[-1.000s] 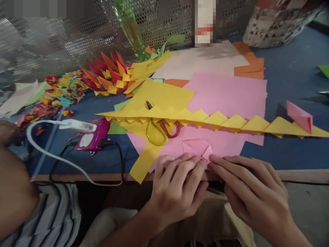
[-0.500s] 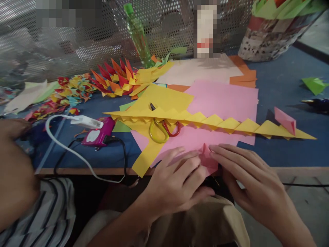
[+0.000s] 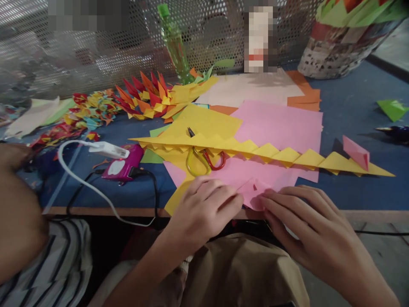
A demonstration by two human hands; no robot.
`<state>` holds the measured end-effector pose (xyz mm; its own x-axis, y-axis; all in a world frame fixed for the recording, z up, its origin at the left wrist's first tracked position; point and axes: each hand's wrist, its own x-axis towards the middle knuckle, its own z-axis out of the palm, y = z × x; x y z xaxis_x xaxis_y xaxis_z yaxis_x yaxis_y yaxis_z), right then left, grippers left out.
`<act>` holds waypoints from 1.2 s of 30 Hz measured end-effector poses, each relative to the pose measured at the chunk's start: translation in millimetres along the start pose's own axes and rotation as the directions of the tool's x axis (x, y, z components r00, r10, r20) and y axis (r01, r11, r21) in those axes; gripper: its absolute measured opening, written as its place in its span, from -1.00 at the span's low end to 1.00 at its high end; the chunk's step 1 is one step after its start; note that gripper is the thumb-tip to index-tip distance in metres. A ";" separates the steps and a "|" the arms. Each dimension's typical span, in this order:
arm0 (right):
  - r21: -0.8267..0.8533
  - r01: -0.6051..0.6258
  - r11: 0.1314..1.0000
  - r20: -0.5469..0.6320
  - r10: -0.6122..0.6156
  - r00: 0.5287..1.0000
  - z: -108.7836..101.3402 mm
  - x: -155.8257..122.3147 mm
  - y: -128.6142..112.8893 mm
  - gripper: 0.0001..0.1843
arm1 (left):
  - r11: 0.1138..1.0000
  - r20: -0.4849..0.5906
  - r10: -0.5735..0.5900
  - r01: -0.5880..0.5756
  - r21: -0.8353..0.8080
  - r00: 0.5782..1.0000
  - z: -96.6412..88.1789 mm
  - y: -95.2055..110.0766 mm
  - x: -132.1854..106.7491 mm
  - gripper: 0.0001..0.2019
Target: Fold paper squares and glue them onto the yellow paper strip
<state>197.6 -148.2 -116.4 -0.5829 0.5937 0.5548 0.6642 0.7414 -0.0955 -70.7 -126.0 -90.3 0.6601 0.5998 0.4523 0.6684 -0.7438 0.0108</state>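
At the table's front edge, a small folded piece of pink paper [image 3: 254, 192] lies between my two hands, a small dark gap showing near its top. My left hand [image 3: 207, 209] has its fingers curled down at the paper's left side, the fingertips partly hidden. My right hand [image 3: 300, 215] pinches the right side, fingers pressed together and thumb underneath. Just beyond them rests a long yellow folded paper strip with a zigzag edge [image 3: 275, 154], lying across scissors [image 3: 200, 162] with one yellow and one red handle. Pink sheets [image 3: 287, 123] and a yellow sheet [image 3: 211, 119] lie beneath.
A folded pink piece [image 3: 356, 151] stands near the strip's right end. Left are a purple device [image 3: 123, 164] with cables and another person's arm [image 3: 19, 213]. Behind are red-orange folded pieces [image 3: 147, 96], a green bottle [image 3: 174, 47] and a paper-covered basket [image 3: 335, 47].
My left hand has shifted left, from the middle of the pink paper to its left side. The upright pink tip between my fingers now looks flatter and more of the piece shows.
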 end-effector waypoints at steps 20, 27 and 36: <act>0.260 -0.129 0.957 0.105 0.105 0.989 7.8 36.9 0.0 -0.83 | 0.866 -0.009 -0.428 0.407 -0.291 0.904 10.4 30.0 -1.3 -0.90; 0.292 -0.259 0.921 0.069 0.249 0.966 7.1 40.6 -3.1 -0.73 | 0.782 0.021 -0.522 0.489 -0.387 0.852 13.3 31.3 -1.7 -0.82; 0.352 -0.226 0.908 0.071 0.215 0.974 13.5 27.1 -1.1 -0.66 | 0.735 0.189 -0.552 0.581 -0.349 0.812 2.2 32.5 9.0 -0.86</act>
<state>174.8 -128.7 -112.4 -0.4581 0.7598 0.4613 0.5700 0.6494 -0.5034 -42.3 -144.1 -87.9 0.2318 0.9534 0.1931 0.7549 -0.3015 0.5824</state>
